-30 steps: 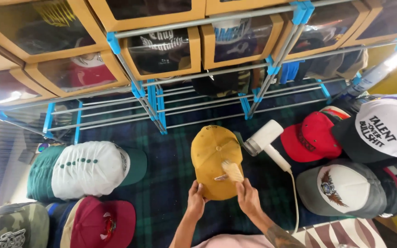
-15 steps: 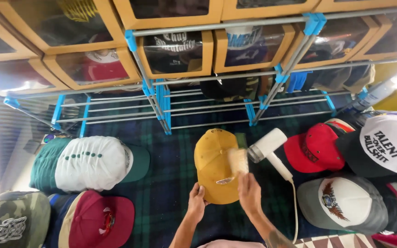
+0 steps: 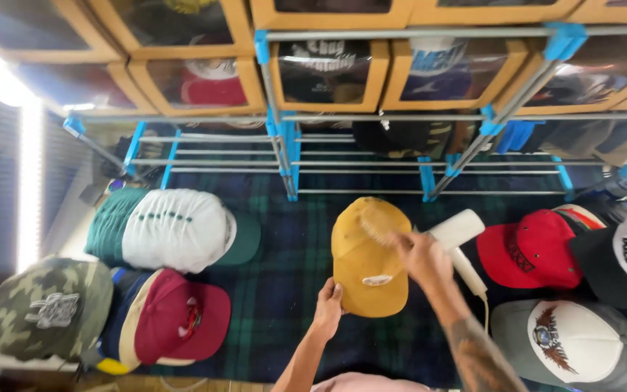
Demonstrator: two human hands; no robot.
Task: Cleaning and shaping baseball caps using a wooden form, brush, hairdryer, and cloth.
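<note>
A mustard yellow cap (image 3: 366, 263) lies on the dark plaid blanket (image 3: 284, 254), brim toward me. My left hand (image 3: 329, 308) grips the brim's near left edge. My right hand (image 3: 421, 255) holds a small pale bristle brush (image 3: 376, 229) against the crown's far right side; the brush is blurred. A white handheld appliance (image 3: 460, 242) with a cord lies just right of the cap, partly behind my right hand.
Caps lie around: a green and white stack (image 3: 172, 229) and a maroon cap (image 3: 179, 319) at left, a camouflage cap (image 3: 48, 308) far left, a red cap (image 3: 535, 249) and a grey and white cap (image 3: 571, 341) at right. A blue-jointed metal rack (image 3: 284, 149) with windowed cardboard boxes stands behind.
My right hand has swept the brush from the brim area up over the crown toward its far side. The view has shifted, so everything sits further right in frame. My left hand keeps its hold.
</note>
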